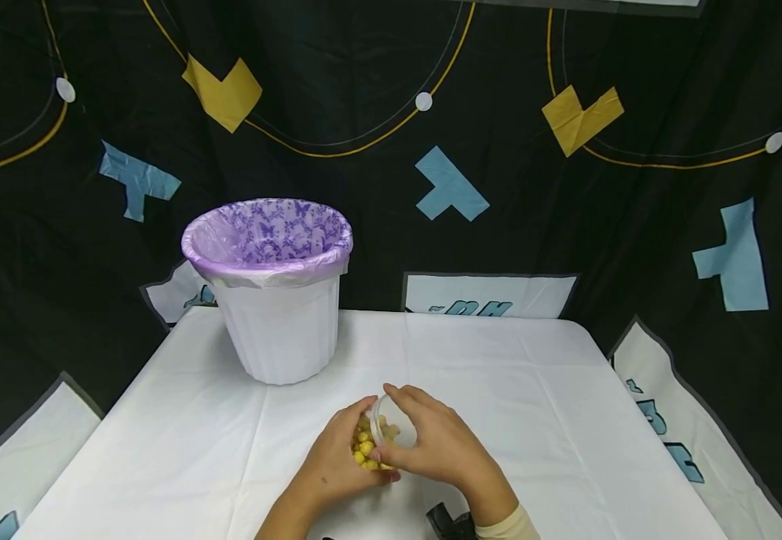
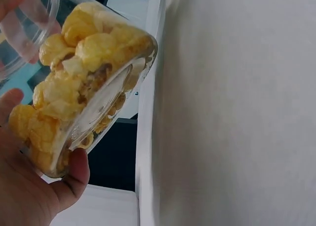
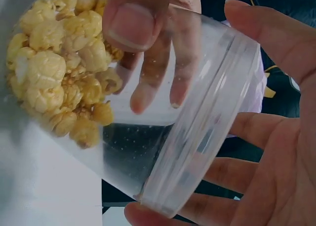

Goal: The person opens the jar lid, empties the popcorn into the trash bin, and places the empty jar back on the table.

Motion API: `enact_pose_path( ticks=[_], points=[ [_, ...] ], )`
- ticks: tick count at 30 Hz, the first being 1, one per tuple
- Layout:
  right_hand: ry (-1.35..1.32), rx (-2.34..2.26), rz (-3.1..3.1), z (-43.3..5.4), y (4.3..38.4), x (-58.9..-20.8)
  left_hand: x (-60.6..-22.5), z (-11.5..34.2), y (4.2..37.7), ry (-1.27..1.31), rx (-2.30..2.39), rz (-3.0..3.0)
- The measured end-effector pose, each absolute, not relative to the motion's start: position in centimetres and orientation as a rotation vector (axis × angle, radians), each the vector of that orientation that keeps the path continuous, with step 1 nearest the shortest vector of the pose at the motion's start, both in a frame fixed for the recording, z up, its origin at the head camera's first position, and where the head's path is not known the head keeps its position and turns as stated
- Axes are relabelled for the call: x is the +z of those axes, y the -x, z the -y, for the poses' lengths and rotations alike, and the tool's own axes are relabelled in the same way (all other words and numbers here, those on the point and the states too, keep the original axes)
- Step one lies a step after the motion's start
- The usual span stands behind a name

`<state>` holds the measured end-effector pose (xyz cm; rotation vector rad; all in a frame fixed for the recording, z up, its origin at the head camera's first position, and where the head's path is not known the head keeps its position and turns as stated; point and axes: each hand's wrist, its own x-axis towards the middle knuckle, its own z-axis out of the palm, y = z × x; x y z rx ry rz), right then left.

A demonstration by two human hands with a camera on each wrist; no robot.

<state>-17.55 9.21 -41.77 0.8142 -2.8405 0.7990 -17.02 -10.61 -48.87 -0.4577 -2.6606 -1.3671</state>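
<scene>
A clear plastic jar [image 1: 365,448] part filled with yellow caramel popcorn [image 3: 47,70] is held tilted above the white table. My left hand [image 1: 338,459] grips its body, with the thumb and fingers around the sides near the base in the left wrist view. At the jar's other end sits a clear round lid [image 3: 207,122]. My right hand [image 1: 440,444] holds this lid, its thumb and fingers spread around the rim. Through the clear wall, the right wrist view shows fingers of the left hand behind the jar.
Behind and left of the hands stands a white bin [image 1: 283,330] with a purple patterned liner [image 1: 266,259] folded over its rim. A white cloth covers the table [image 1: 512,390]. Close to the right wrist is a black device [image 1: 450,523]. A decorated black curtain [image 1: 337,67] hangs behind.
</scene>
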Motion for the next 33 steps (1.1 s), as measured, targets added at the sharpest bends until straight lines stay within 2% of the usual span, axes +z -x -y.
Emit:
enact_pose_path(
  ticks=[33],
  points=[
    [-1.004,0.824,2.757,-9.9,16.5,-42.4,-48.8,11.4,16.9,0.590,-1.142,2.675]
  ],
)
